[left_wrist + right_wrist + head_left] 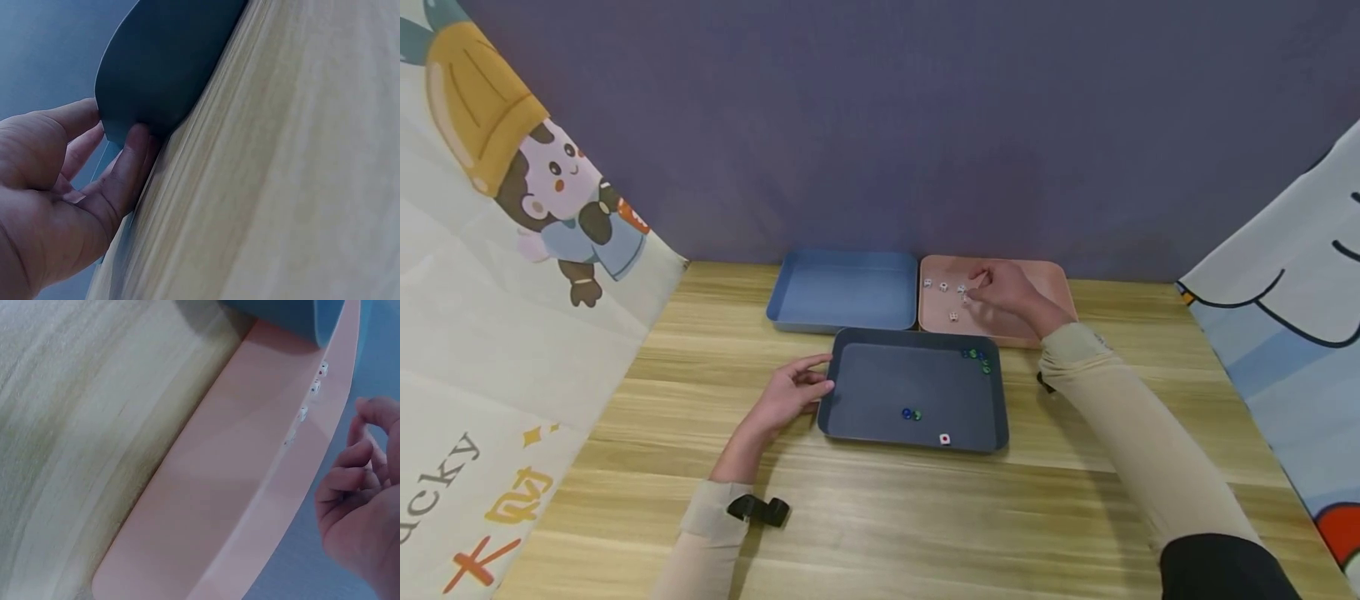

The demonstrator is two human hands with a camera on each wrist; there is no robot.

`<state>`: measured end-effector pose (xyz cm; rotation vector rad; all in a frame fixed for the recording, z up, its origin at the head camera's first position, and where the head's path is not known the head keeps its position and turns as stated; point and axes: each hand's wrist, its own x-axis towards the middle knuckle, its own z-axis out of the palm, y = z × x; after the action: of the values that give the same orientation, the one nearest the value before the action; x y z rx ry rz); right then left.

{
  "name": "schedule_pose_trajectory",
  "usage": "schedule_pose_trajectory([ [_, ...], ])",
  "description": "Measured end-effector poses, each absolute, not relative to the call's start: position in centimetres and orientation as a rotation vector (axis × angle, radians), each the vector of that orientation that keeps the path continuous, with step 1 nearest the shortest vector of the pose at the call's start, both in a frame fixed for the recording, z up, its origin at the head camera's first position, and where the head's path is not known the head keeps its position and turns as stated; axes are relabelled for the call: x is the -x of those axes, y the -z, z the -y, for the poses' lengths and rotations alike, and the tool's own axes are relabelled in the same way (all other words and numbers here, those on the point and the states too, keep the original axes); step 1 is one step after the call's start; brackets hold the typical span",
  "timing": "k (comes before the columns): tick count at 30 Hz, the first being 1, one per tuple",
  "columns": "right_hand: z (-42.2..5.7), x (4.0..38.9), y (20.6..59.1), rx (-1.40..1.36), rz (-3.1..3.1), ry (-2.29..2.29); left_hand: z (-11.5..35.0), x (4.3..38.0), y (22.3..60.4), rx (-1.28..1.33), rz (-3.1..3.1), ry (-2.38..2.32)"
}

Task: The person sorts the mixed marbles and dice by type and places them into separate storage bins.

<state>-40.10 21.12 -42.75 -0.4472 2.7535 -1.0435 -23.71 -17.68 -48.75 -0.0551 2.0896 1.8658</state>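
Observation:
My left hand (784, 398) touches the left side of a dark grey tray (887, 375), thumb and fingertips against its outer wall and rim. Inside that tray lie a white die (944, 439) with a red dot, a blue marble (907, 413) with a green marble (917, 415), and several marbles in the far right corner. Over the pink tray (1037, 283) is my right hand (1009, 287), its thumb and forefinger apart. Just by those fingertips, several white dice (943, 287) lie in the pink tray. The right wrist view shows the other fingers (350, 481) curled in.
A blue tray (850, 287) stands left of the pink one, behind the dark tray. All three rest on a wooden table (880, 517) against a dark blue back panel (880, 125). Printed cloths hang on both sides.

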Motion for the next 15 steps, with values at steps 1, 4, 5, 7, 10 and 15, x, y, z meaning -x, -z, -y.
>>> schedule_pose_trajectory([
  [1, -21.2, 40.1, 42.8, 0.443, -2.76, 1.038, 17.7, 23.7, 48.8, 0.056, -2.094, -1.867],
  [4, -21.2, 40.1, 42.6, 0.423, -2.751, 1.045, 17.6, 23.7, 48.9, 0.055, -2.106, -1.871],
  [5, -21.2, 40.0, 42.5, 0.422, -2.755, 1.041, 17.6, 23.6, 48.9, 0.053, -2.11, -1.871],
  [7, -21.1, 39.8, 42.3, 0.434, -2.758, 1.038, 17.5, 23.6, 48.8, 0.049, -2.115, -1.874],
  [10, -21.0, 39.4, 41.9, 0.468, -2.749, 1.049, 17.5, 23.5, 48.7, 0.047, -2.118, -1.872],
  [15, -20.4, 38.6, 41.1, 0.517, -2.758, 0.967, 17.5, 23.6, 48.7, 0.049, -2.118, -1.864],
])
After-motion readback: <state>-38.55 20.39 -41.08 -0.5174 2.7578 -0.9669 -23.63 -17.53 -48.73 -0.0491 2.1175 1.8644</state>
